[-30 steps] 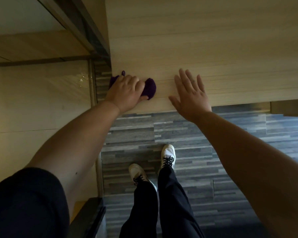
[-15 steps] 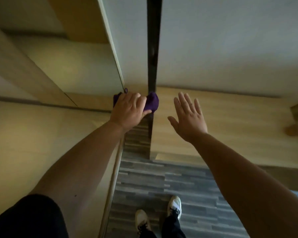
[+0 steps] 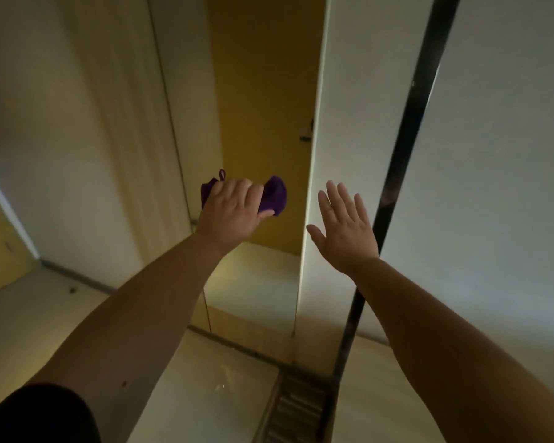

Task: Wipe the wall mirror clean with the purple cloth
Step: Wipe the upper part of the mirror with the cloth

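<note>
You are mid-wipe: your left hand (image 3: 234, 212) bunches the purple cloth (image 3: 274, 196) against the wall mirror (image 3: 263, 91), your right hand (image 3: 344, 228) spread wide alongside; next, sweep upward with steady pressure.

Dimly lit, in warm yellowish light. Pale wall panels (image 3: 77, 139) at left and right, split by a dark vertical strip (image 3: 406, 148). Ochre door (image 3: 263, 107) seen between. Pale glossy floor (image 3: 20, 318) below, grey striped planks (image 3: 298, 407) at bottom.
</note>
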